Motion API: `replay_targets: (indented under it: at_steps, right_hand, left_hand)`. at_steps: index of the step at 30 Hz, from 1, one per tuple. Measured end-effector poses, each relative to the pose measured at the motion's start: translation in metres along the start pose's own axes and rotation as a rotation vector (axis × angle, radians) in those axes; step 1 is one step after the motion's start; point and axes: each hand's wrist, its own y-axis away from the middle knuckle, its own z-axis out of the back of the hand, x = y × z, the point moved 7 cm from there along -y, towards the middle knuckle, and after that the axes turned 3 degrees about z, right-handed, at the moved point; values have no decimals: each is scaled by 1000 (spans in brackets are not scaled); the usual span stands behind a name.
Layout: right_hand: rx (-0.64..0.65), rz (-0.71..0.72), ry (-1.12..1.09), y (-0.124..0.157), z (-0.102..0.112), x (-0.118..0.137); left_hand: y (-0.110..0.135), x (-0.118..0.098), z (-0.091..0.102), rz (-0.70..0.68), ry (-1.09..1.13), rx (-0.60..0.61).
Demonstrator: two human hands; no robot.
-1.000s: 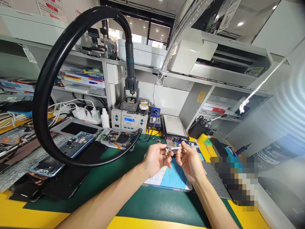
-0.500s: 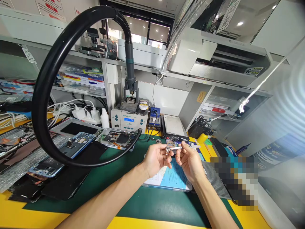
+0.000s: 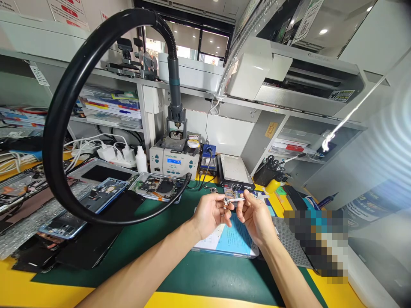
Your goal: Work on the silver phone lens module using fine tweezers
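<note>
My left hand [image 3: 208, 214] and my right hand [image 3: 257, 218] are raised together over the green mat [image 3: 199, 273], fingertips almost touching. Between them they pinch a small silver metal part [image 3: 231, 199] with a thin strip sticking out to the right. Both hands are closed on it. Right below the hands lies a phone with a blue and white sheet on it [image 3: 231, 241].
A thick black hose [image 3: 64, 98] loops over the left side from the rework station [image 3: 175, 160]. Opened phones [image 3: 93, 196] and a circuit board [image 3: 156, 186] lie at left. A grey mat [image 3: 289, 239] and tools [image 3: 272, 169] sit at right, shelves behind.
</note>
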Motion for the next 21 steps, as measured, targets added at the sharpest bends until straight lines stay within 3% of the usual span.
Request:
replay_targets:
  at_steps: [21]
  right_hand:
    - [34, -48, 113, 1, -6, 1]
  left_hand:
    - [2, -4, 0, 7, 36, -37]
